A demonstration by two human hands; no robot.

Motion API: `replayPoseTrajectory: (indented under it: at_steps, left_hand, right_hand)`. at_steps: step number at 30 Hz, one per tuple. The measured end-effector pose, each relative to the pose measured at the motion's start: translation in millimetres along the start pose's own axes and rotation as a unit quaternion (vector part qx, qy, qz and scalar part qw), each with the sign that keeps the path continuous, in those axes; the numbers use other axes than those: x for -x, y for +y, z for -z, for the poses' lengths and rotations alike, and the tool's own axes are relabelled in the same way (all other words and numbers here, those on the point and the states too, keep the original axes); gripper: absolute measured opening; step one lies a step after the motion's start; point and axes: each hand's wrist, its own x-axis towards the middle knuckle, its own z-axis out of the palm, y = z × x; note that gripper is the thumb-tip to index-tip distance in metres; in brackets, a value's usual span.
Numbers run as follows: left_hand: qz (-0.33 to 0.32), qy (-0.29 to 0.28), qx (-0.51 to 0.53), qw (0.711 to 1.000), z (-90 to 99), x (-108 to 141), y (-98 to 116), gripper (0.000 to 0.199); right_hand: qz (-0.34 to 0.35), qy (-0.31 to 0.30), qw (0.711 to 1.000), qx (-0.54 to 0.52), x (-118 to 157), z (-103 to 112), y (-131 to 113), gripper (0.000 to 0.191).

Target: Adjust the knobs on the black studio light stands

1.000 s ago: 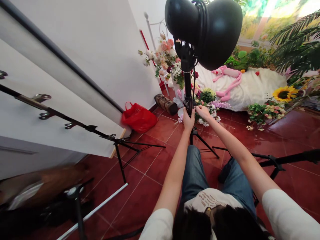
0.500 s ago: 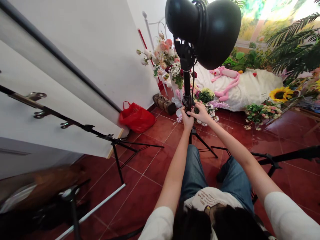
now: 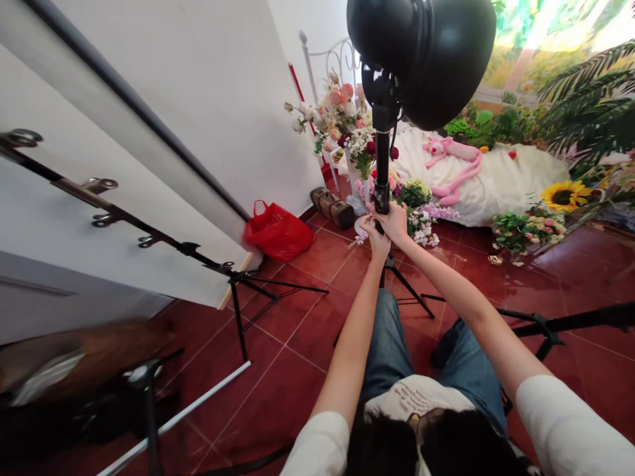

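A black studio light [image 3: 431, 63] with a bowl-shaped reflector sits on top of an upright black light stand [image 3: 382, 155], straight ahead of me. Just below the stand's collar, my right hand [image 3: 395, 223] is closed around the pole, its fingers reaching across to the left side. My left hand [image 3: 378, 243] is slightly lower, closed against the same pole with bent fingers. Both hands touch or nearly touch each other. Their grip hides part of the pole, and I cannot make out any knob under the fingers. The stand's legs [image 3: 409, 289] spread on the floor near my knees.
Left stands a white backdrop with a clamped black bar [image 3: 126, 218] on a tripod. A red bag [image 3: 280, 235] and a brown case [image 3: 332, 208] lie by the wall. Flowers [image 3: 342, 106], a pink plush toy [image 3: 459, 155] and another black stand [image 3: 575, 322] are ahead and right.
My right hand has shifted from spread fingers beside the pole to wrapping it. My left hand has slid a little lower. The whole view has moved slightly, with the lamp now further right.
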Motion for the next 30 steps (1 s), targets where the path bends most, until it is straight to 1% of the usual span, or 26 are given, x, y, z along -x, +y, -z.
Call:
replayPoseTrajectory:
  at_steps: [4,7,10,12,16,19,22,24,26,28,30]
  left_hand:
    - [-0.012,-0.012,0.002,1.000,1.8,0.0,5.3,0.048]
    - [0.007,-0.018,-0.001,1.000,1.9,-0.4,9.2,0.052]
    - [0.027,-0.021,-0.019,0.999,2.3,-1.3,10.5,0.056]
    - [0.026,-0.031,-0.034,0.999,2.2,-2.5,9.4,0.056]
    - [0.010,-0.028,-0.051,0.998,0.2,-5.2,4.0,0.058]
    - [0.016,-0.027,-0.048,0.998,-1.6,-5.7,0.3,0.060]
    - [0.026,-0.016,-0.037,0.999,-2.3,-5.2,-0.5,0.062]
    - [0.025,-0.014,-0.028,0.999,-2.0,-4.8,1.1,0.060]
    - [0.021,-0.022,-0.023,0.999,-1.1,-4.4,3.3,0.056]
    - [0.019,-0.030,-0.022,0.999,-0.1,-3.9,5.3,0.054]
    - [0.022,-0.034,-0.023,0.999,0.7,-3.6,6.4,0.053]
  right_hand:
    - [0.035,0.047,0.998,-0.010,-21.4,6.2,-20.7,0.054]
    - [0.059,0.064,0.996,-0.025,-38.5,11.6,-40.3,0.056]
    - [0.073,0.045,0.995,-0.041,-52.4,19.7,-56.6,0.059]
    - [0.083,0.030,0.995,-0.052,-59.1,24.0,-63.5,0.060]
    - [0.092,0.003,0.994,-0.066,-66.5,26.8,-66.3,0.062]
    - [0.120,-0.037,0.989,-0.079,-65.5,31.7,-57.2,0.060]
    - [0.147,-0.109,0.980,-0.075,-54.7,44.8,-35.5,0.057]
    - [0.135,-0.161,0.976,-0.054,-42.1,54.8,-15.0,0.051]
    - [0.105,-0.198,0.974,-0.031,-27.4,61.3,7.3,0.045]
    - [0.082,-0.210,0.974,-0.021,-13.5,62.3,27.5,0.044]
    - [0.071,-0.207,0.976,-0.024,-3.2,58.3,42.8,0.044]
